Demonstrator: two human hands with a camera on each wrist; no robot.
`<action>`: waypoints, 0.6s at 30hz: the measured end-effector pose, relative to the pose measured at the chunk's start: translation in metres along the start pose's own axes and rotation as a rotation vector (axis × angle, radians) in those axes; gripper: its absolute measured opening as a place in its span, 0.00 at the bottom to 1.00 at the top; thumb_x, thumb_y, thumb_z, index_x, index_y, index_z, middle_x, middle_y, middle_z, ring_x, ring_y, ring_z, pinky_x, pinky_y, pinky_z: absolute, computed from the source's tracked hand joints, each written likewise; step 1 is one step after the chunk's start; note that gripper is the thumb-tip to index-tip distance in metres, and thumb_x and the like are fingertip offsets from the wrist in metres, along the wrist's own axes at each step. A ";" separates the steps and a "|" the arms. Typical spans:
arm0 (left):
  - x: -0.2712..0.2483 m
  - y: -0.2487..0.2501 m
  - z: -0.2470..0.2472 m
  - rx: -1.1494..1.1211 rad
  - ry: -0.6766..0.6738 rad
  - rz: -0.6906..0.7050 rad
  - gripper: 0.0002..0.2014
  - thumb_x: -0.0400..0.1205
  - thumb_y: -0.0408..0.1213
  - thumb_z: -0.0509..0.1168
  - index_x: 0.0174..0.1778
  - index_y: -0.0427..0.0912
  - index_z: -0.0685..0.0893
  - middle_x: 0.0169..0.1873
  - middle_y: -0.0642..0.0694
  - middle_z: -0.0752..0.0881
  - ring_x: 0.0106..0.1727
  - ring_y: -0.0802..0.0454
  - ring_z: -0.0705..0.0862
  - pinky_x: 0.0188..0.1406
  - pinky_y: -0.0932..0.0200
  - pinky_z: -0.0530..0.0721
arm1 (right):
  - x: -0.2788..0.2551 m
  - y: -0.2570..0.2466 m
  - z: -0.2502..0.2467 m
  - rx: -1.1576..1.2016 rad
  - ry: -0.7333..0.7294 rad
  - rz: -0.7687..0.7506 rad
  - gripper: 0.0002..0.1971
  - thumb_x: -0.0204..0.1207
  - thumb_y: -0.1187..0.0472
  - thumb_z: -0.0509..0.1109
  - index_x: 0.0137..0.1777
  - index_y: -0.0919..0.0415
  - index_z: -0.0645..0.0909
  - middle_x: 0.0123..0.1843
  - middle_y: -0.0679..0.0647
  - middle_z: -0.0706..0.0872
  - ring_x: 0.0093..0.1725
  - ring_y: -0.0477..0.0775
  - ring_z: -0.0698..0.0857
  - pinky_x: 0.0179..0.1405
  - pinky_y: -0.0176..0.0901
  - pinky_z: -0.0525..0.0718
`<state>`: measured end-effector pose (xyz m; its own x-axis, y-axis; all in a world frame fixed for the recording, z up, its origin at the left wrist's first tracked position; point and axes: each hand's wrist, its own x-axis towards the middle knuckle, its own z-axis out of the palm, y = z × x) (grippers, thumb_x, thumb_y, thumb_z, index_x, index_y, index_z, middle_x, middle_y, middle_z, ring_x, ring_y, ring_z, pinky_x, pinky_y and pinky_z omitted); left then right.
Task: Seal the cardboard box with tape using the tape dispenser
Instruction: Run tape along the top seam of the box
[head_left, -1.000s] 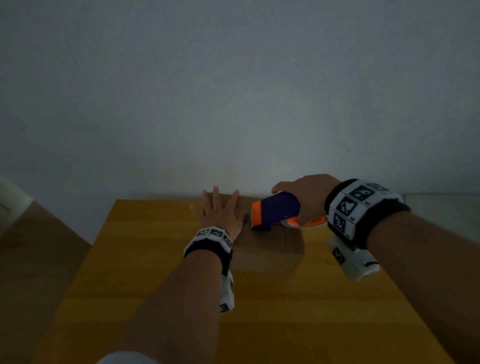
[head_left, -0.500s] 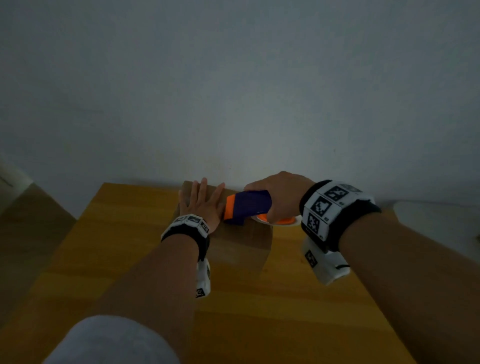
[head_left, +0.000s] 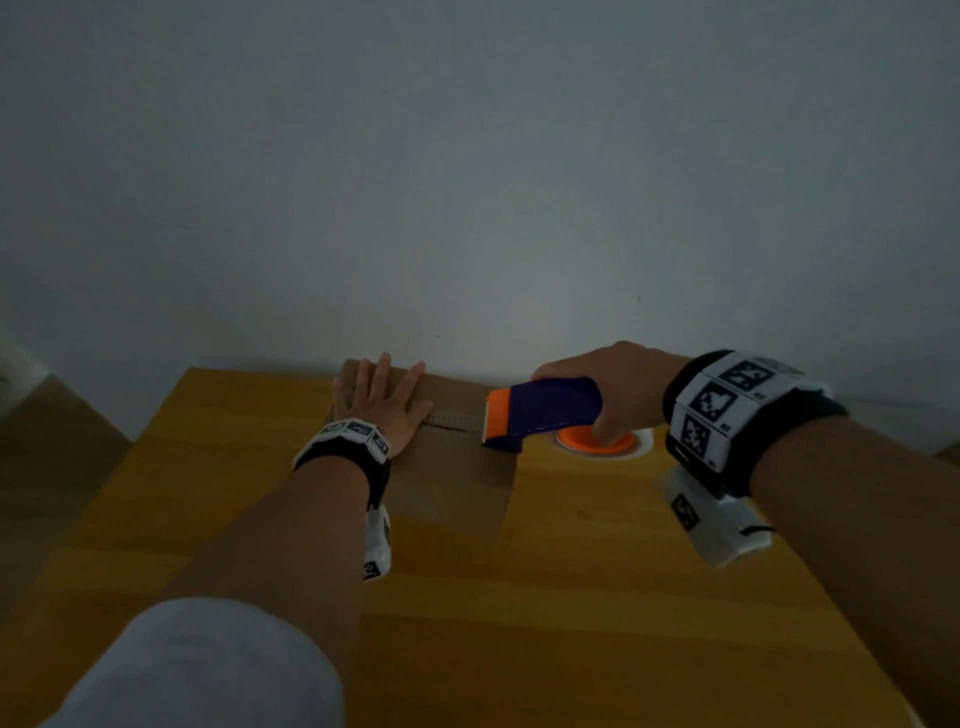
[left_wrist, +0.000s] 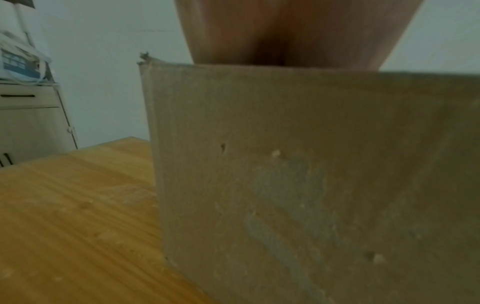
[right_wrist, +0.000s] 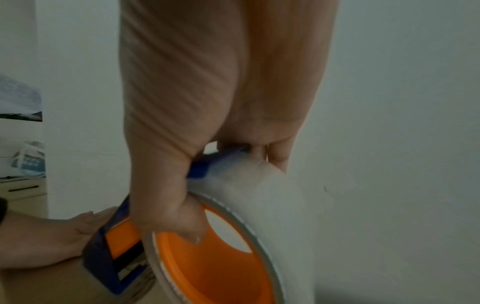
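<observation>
Cardboard box (head_left: 447, 467) on counter (head_left: 623, 597). Left hand (head_left: 382, 402) flat on its top, grip released. Right hand (head_left: 613, 384) clenched round tape dispenser (head_left: 540, 415) at box's right edge. Risk: tape wrinkles or drifts off seam if box shifts.

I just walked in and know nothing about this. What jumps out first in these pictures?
The bright orange and purple tape dispenser stands out, gripped by the right hand at the right end of the cardboard box. The left hand lies flat on the box's left end. The box sits on a yellow wooden table against a pale wall.
</observation>
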<state>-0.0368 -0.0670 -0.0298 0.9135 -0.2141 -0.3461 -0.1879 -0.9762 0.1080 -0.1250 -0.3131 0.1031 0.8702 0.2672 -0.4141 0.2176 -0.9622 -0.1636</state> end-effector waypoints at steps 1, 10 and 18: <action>0.000 0.000 0.000 0.001 -0.003 0.000 0.30 0.83 0.64 0.40 0.80 0.67 0.37 0.82 0.52 0.30 0.83 0.46 0.31 0.79 0.36 0.33 | -0.001 0.001 0.001 0.001 0.003 -0.002 0.33 0.66 0.63 0.75 0.70 0.43 0.71 0.49 0.42 0.78 0.41 0.42 0.75 0.36 0.34 0.71; 0.000 0.002 0.000 -0.006 -0.020 -0.005 0.31 0.83 0.65 0.41 0.80 0.67 0.37 0.82 0.52 0.30 0.83 0.45 0.31 0.80 0.36 0.33 | -0.020 0.023 0.009 -0.060 -0.041 0.121 0.34 0.66 0.63 0.76 0.71 0.42 0.70 0.53 0.43 0.80 0.49 0.48 0.77 0.47 0.42 0.75; -0.001 0.006 0.002 -0.002 -0.002 -0.013 0.35 0.79 0.70 0.40 0.80 0.67 0.38 0.82 0.51 0.31 0.83 0.44 0.31 0.80 0.34 0.33 | -0.005 0.028 0.031 -0.089 -0.041 0.160 0.34 0.65 0.58 0.78 0.71 0.41 0.71 0.60 0.45 0.85 0.57 0.52 0.83 0.56 0.48 0.82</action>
<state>-0.0395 -0.0728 -0.0310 0.9151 -0.2016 -0.3493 -0.1755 -0.9789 0.1050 -0.1367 -0.3401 0.0728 0.8785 0.1109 -0.4646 0.1179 -0.9929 -0.0142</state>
